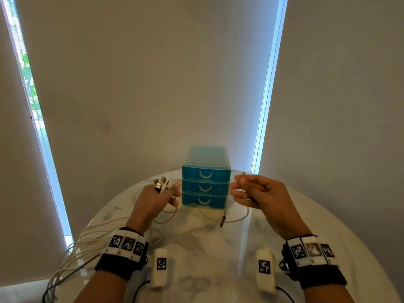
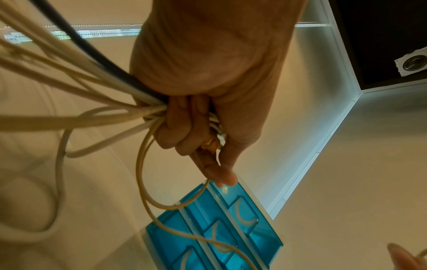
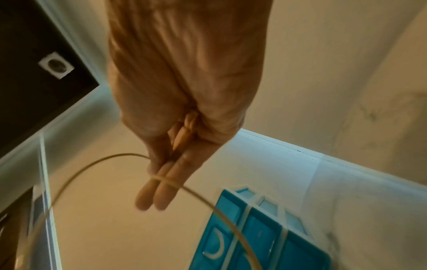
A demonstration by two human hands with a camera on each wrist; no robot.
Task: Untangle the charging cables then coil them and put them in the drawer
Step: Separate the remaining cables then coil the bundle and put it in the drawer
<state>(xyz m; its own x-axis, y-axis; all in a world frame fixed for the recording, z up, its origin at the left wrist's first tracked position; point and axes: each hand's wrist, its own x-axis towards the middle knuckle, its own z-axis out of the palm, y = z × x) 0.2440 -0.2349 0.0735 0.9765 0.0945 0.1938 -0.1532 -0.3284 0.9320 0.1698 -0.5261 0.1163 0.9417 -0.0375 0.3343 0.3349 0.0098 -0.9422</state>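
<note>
From the head camera, the left hand is fisted around a bundle of cables, their connector plugs bristling up out of the top of the fist, metal tips catching light. The smooth, round cords run back from under that hand toward the wrist and spill off the near-left edge of the glossy marble-patterned round table. The right hand pinches one thin beige cable between thumb and fingers; it hangs down, loops low between the two hands, and its dark plug end dangles just inside the right hand. Between and just beyond both hands stands a boxy translucent blue plastic drawer unit, three drawers shut.

The left wrist view shows fingers curled tightly round many cream cords and one black cord, fanning away from the palm; the thin cable loops beyond the fingertips toward the drawers.

In the right wrist view, blurred, the thin cable crosses the nearly straight fingers sideways in a wide arc.
</note>
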